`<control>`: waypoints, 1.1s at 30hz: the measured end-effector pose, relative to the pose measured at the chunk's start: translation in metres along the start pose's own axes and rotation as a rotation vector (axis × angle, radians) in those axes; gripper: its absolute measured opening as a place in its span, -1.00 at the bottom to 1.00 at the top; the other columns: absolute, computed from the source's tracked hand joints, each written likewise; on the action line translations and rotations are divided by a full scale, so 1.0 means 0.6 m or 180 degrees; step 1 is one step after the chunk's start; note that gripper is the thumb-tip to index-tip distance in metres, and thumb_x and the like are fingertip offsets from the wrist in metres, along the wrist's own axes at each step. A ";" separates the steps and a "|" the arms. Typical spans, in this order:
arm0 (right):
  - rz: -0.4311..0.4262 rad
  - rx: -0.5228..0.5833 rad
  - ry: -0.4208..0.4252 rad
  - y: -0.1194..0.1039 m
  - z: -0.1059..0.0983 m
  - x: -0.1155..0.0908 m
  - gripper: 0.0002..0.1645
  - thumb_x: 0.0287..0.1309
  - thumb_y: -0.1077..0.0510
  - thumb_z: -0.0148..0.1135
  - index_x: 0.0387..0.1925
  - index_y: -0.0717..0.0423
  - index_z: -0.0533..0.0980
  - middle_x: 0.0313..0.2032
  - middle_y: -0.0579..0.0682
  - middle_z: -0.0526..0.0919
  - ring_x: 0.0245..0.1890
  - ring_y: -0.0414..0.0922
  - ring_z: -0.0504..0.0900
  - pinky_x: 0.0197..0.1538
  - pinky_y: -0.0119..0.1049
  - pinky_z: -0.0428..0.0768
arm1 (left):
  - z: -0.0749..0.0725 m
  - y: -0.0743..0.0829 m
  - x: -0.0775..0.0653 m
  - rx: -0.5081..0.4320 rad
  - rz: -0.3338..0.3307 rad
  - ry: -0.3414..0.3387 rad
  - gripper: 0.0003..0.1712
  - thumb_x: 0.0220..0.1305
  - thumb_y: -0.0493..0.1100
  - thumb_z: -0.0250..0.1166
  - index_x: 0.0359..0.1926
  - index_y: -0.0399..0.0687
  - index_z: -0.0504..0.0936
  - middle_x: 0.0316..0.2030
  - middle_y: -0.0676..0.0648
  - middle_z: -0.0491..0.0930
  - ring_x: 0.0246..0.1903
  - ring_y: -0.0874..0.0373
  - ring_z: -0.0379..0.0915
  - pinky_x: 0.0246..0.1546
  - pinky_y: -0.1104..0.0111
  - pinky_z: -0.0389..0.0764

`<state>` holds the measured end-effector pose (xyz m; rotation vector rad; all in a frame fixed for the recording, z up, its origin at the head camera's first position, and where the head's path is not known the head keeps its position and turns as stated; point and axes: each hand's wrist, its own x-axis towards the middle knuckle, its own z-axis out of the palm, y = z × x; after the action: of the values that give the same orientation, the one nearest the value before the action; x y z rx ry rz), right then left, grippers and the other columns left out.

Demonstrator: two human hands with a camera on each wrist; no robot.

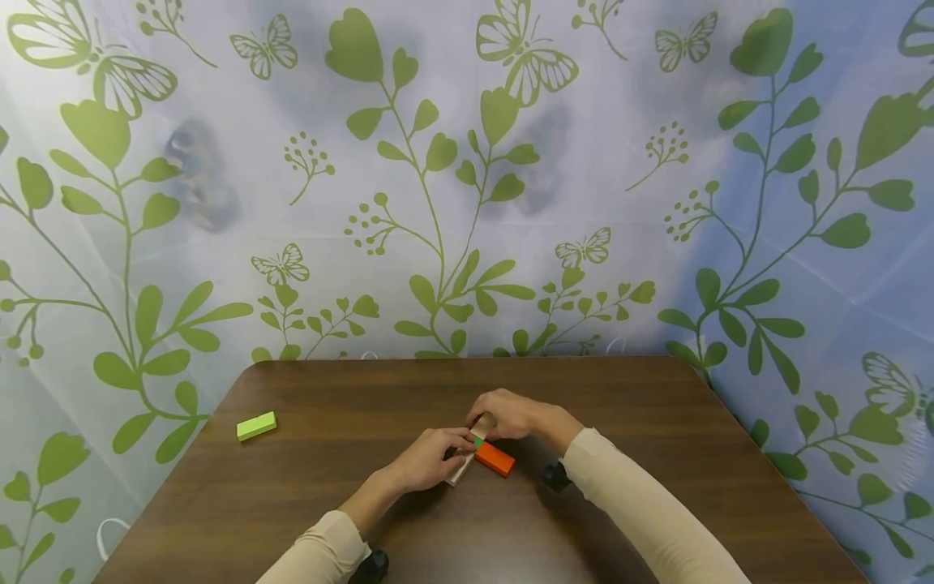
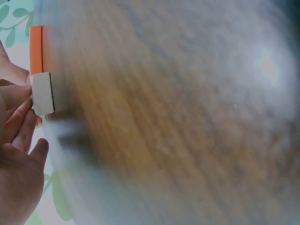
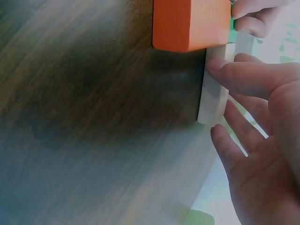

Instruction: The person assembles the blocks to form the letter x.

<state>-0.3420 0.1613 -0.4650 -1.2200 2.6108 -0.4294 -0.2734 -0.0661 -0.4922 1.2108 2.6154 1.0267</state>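
Observation:
An orange block (image 1: 494, 459) lies on the table at the middle of a small row of blocks. Beside it a sliver of a green block (image 1: 477, 442) shows between two pale wooden blocks. My left hand (image 1: 430, 458) pinches the near pale wooden block (image 1: 460, 472), its fingertips right at the green piece. On the far side, my right hand (image 1: 507, 414) holds the other pale wooden block (image 1: 481, 426); its thumb (image 3: 220, 65) lies along the block's face in the right wrist view. Fingers hide much of the green block.
A lime green block (image 1: 256, 426) lies by itself toward the table's left edge. The brown wooden table (image 1: 350, 389) has rounded far corners and meets a patterned curtain (image 1: 452, 203) with leaves and butterflies behind it.

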 end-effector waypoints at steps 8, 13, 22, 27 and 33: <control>-0.0040 -0.0017 0.0051 -0.001 -0.008 -0.013 -0.51 0.17 0.29 0.52 0.15 0.03 0.67 0.14 -0.05 0.63 0.17 -0.05 0.56 0.22 -0.11 0.53 | 0.001 0.007 0.000 0.0060 -0.0037 -0.0006 -0.77 0.41 -0.37 0.31 0.03 -0.28 0.77 0.12 -0.10 0.65 0.14 0.07 0.56 0.15 0.19 0.57; 0.0073 -0.0050 0.0108 0.000 -0.018 -0.029 -0.53 0.22 0.31 0.48 0.16 0.09 0.66 0.16 -0.04 0.63 0.24 0.00 0.52 0.29 0.00 0.48 | 0.001 0.013 0.005 0.0060 -0.0042 -0.0053 -0.77 0.43 -0.34 0.30 0.02 -0.30 0.76 0.11 -0.12 0.65 0.13 0.05 0.57 0.15 0.18 0.57; 0.0005 0.0003 0.0487 0.000 -0.029 -0.046 -0.67 0.36 0.26 0.35 0.13 0.18 0.66 0.13 0.01 0.65 0.21 0.04 0.56 0.25 0.03 0.51 | -0.009 0.015 0.011 0.0123 -0.0103 -0.0130 -0.79 0.44 -0.34 0.27 -0.01 -0.31 0.76 0.13 -0.18 0.62 0.17 -0.08 0.53 0.22 0.04 0.51; -0.0007 0.0093 0.0617 -0.008 -0.026 -0.055 -0.66 0.39 0.25 0.32 0.16 0.19 0.64 0.14 0.02 0.64 0.20 0.06 0.56 0.24 0.04 0.52 | -0.013 0.014 0.011 0.0100 -0.0136 -0.0130 -0.79 0.45 -0.35 0.25 0.00 -0.30 0.75 0.13 -0.18 0.61 0.17 -0.08 0.52 0.21 0.04 0.51; -0.0033 0.0181 0.0796 -0.013 -0.013 -0.069 -0.66 0.42 0.25 0.28 0.17 0.24 0.62 0.16 0.10 0.63 0.21 0.11 0.55 0.24 0.09 0.51 | -0.022 0.017 0.010 -0.0013 -0.0121 -0.0008 -0.77 0.47 -0.36 0.24 0.03 -0.33 0.73 0.16 -0.21 0.58 0.16 -0.08 0.52 0.17 0.07 0.55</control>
<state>-0.3130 0.1899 -0.4517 -1.2332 2.7758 -0.6949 -0.2753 -0.0642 -0.4746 1.1562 2.6223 1.0229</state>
